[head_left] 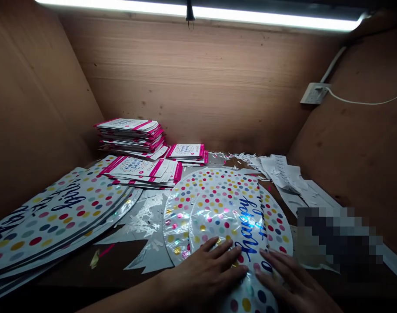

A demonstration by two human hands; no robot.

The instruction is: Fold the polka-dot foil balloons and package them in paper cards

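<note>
Folded polka-dot foil balloon (218,213): near middle of desk (116,261).
Your left hand (214,271): spread flat upon it.
Your right hand (289,278): fingers extended, right edge.
Risk: your uneven pressure could skew the fold.

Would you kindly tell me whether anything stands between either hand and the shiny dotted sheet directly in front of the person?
Nothing visible does: the left hand lies flat on the dotted sheet, and the right hand touches its right side.

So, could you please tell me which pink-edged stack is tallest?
The back-left stack; the front stack and the right-hand stack are visibly lower.
</note>
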